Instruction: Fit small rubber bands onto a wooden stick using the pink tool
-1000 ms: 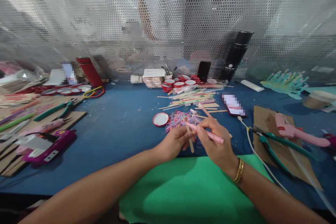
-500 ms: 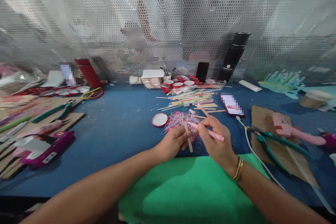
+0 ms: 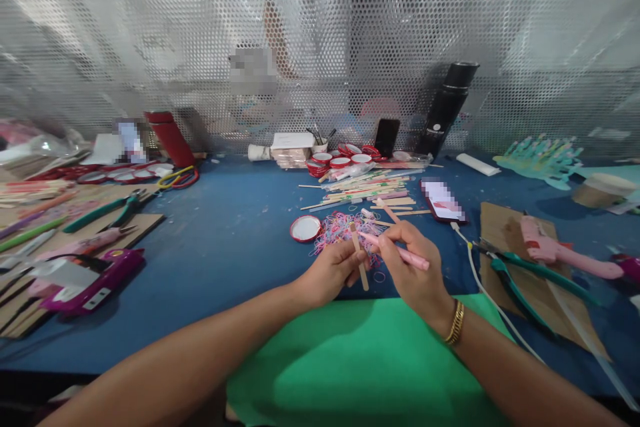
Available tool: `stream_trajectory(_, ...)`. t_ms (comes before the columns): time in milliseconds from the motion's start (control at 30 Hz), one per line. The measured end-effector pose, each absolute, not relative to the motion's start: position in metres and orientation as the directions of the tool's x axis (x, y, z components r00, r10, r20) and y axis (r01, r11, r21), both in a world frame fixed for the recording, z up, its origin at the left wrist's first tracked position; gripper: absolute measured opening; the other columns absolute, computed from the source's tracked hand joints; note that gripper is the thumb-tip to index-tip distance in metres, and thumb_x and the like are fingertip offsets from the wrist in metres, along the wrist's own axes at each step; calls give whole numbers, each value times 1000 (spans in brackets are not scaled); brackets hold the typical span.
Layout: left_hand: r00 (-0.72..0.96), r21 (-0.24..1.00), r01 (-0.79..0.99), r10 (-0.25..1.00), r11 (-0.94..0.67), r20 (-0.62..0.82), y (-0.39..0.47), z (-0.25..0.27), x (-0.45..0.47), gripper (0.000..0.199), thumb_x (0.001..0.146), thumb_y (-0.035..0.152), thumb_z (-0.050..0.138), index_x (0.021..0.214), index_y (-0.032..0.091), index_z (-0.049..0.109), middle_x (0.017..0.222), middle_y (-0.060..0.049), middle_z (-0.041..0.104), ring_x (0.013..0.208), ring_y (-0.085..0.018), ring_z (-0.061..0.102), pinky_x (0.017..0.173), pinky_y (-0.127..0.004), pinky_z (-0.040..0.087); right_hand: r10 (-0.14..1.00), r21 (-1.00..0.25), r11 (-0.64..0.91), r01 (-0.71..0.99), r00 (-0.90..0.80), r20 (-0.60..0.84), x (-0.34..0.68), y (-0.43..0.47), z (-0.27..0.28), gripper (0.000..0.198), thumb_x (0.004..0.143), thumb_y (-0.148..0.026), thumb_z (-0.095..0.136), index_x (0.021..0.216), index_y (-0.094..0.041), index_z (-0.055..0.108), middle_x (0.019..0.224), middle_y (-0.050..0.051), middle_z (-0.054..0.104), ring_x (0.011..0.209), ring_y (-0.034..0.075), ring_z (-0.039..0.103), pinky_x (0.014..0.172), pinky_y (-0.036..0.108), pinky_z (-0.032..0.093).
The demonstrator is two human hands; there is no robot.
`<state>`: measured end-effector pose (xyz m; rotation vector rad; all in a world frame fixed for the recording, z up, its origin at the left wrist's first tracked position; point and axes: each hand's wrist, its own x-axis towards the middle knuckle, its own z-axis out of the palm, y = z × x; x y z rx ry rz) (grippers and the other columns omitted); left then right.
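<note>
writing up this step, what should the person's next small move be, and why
Probably a short, light stroke of the slim pink pen-like tool on the flat pale wooden stick: the left hand grips the stick, and the right hand points the tool at its upper part; whether they touch is unclear.

around left hand (image 3: pixel 330 272) and right hand (image 3: pixel 413 260) over the counter (image 3: pixel 220 240): loops (image 3: pixel 330 230) at twelve, sticks (image 3: pixel 360 190) beyond them, lid (image 3: pixel 306 229) at ten, phone (image 3: pixel 444 201) at one, cardboard (image 3: pixel 505 227) at three beneath pliers (image 3: pixel 501 275).
</note>
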<state>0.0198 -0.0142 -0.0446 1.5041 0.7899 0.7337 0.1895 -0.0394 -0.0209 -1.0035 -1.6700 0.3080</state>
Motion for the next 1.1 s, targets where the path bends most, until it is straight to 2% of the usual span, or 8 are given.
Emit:
stream_trajectory(200,567,996,78,824,-48,-4,-15,-40,21,48,88,62,51,79,14,56,59,4,43,50,-7,35,47,-21,26,746,-640,614,462,-75,661,188,-40,-22,17,92,-19,53,76,-21,57,69,-1,62,64,14,57,62,27,43)
stream_trajectory(367,567,996,80,824,-38,-14,-14,-45,20,50,88,63,50,82,14,57,61,3,44,50,-7,37,47,-21,25,735,-645,615,455,-34,677,189,-41,-19,18,93,-18,51,76,-21,57,71,-1,64,64,13,58,62,27,44)
stream_trajectory(667,582,994,77,813,-81,22,-15,-41,21,47,90,59,49,77,14,55,58,4,43,49,-7,36,48,-21,27,743,-639,617,460,-73,665,187,-40,-20,19,94,-20,51,76,-22,56,69,-1,62,65,14,58,64,28,44)
stream_trajectory(867,560,996,73,828,-47,-2,-14,-44,21,50,87,64,50,81,14,57,59,4,44,50,-7,38,48,-21,28,734,-640,609,468,-26,679,189,-40,-19,19,94,-19,50,76,-21,57,72,-1,63,65,14,58,63,27,44)
stream_trajectory(1100,566,994,91,825,-56,-6,-16,-38,22,51,86,64,51,76,15,55,54,5,41,48,-7,35,47,-21,26,751,-641,603,474,-68,657,188,-41,-19,18,94,-21,51,76,-21,56,69,-1,62,64,14,57,63,27,43)
